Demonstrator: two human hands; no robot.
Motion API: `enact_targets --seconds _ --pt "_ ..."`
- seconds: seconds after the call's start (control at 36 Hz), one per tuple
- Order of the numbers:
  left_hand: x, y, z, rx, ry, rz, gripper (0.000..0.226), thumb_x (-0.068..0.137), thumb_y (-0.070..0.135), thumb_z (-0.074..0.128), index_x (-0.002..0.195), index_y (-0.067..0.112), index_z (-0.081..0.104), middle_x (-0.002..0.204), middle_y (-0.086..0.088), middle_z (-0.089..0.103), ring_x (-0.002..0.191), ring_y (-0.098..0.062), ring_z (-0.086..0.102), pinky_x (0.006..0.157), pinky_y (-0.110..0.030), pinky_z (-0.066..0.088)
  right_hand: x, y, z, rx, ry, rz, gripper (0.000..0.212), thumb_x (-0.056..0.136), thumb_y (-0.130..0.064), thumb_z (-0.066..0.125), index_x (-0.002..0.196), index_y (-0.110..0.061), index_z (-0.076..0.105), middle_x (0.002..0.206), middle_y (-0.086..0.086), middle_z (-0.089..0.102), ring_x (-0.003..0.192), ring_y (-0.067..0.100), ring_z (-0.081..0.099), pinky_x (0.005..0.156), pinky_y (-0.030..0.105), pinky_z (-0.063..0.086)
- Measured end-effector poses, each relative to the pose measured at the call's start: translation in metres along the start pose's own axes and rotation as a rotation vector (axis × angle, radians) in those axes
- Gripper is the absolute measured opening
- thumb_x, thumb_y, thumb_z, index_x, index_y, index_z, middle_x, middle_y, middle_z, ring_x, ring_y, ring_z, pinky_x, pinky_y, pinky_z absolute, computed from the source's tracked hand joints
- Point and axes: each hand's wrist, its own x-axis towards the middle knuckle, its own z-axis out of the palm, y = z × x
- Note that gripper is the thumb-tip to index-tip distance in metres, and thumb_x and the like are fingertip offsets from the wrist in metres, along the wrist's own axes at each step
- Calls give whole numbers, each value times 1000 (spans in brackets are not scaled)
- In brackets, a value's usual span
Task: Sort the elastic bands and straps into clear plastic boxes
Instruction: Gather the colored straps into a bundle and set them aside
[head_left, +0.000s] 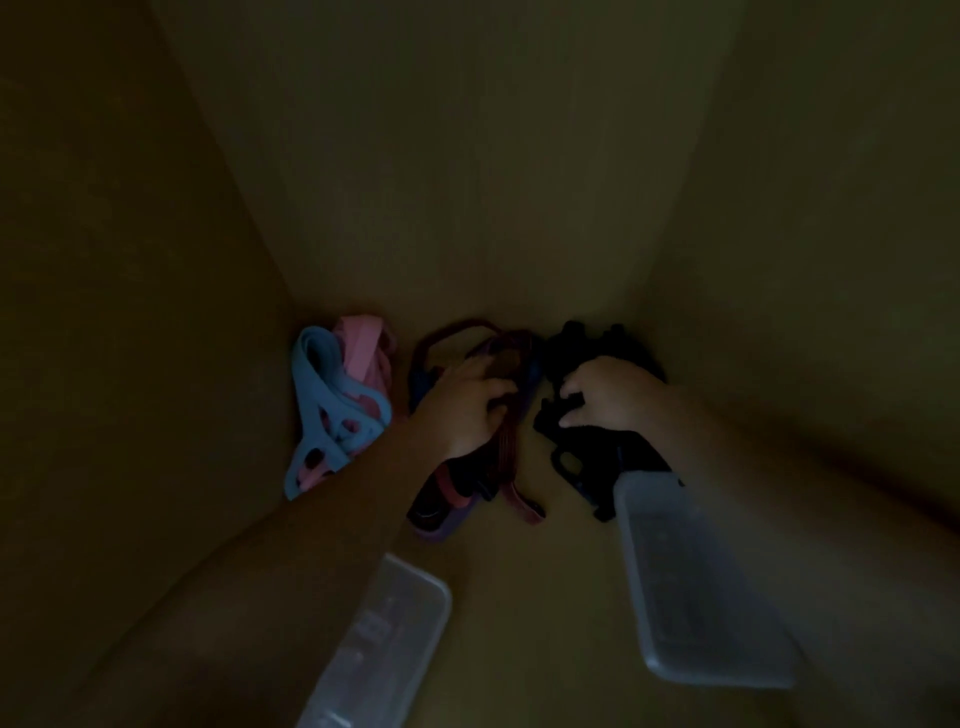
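The scene is dim, deep inside a cardboard box. My left hand (465, 410) grips a tangle of dark red and purple straps (511, 467) in the middle of the floor. My right hand (605, 397) has its fingers curled on a pile of black straps (587, 467) to the right. Light blue and pink elastic bands (332, 405) lie heaped in the left corner, untouched. Two clear plastic boxes stand nearer to me: one at the lower left (395, 639) beneath my left forearm, one at the lower right (696, 587) beside my right forearm.
Brown cardboard walls (156, 312) close in on the left, back and right. Bare cardboard floor (540, 597) shows between the two clear boxes.
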Motion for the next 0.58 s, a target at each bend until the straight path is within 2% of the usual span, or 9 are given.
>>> enact_targets --seconds 0.06,0.17,0.22,0.31,0.42,0.5,0.58 --pt "-10 0 -10 -20 14 -35 35 94 17 56 129 14 59 142 -11 44 132 -25 36 104 -15 19 -5 -4 -2 22 61 -17 48 94 -32 61 135 -10 53 142 6 49 126 19 46 102 26 38" --pt "-36 -3 -29 -69 40 -103 29 90 11 58 118 9 65 127 -12 54 119 -26 49 100 -27 39 -19 -14 -4 109 162 -48 36 93 -25 63 125 -8 62 131 6 58 116 19 54 98 29 43" --pt "-52 -5 -38 -51 47 -142 27 89 7 59 115 6 66 123 -14 56 114 -25 52 95 -23 39 -24 -19 -5 181 205 -72 31 92 -23 64 118 -5 66 125 7 62 111 20 57 97 32 46" --pt "-78 -9 -47 -76 92 -217 25 88 6 59 113 4 65 117 -15 58 111 -29 55 93 -26 41 -31 -29 -10 294 276 -107 28 92 -25 64 116 -11 68 121 3 64 108 16 58 97 32 47" --pt "-114 10 -62 -47 167 -381 26 90 12 59 115 10 65 123 -7 57 117 -23 52 92 -23 37 -41 -50 -14 482 389 -164 18 92 -24 64 106 -15 70 103 -1 66 96 15 61 90 30 50" --pt "-142 21 -63 -70 193 -473 32 90 12 60 122 11 61 130 -9 55 122 -25 50 96 -25 36 -49 -68 -13 533 395 -216 10 91 -25 65 98 -20 70 96 -4 65 93 14 62 83 27 49" --pt "-172 28 -54 -87 212 -593 32 90 13 61 122 9 61 127 -11 56 117 -27 53 94 -28 41 -56 -90 -5 497 348 -266 10 90 -25 66 93 -18 72 94 -3 69 90 13 63 83 29 52"
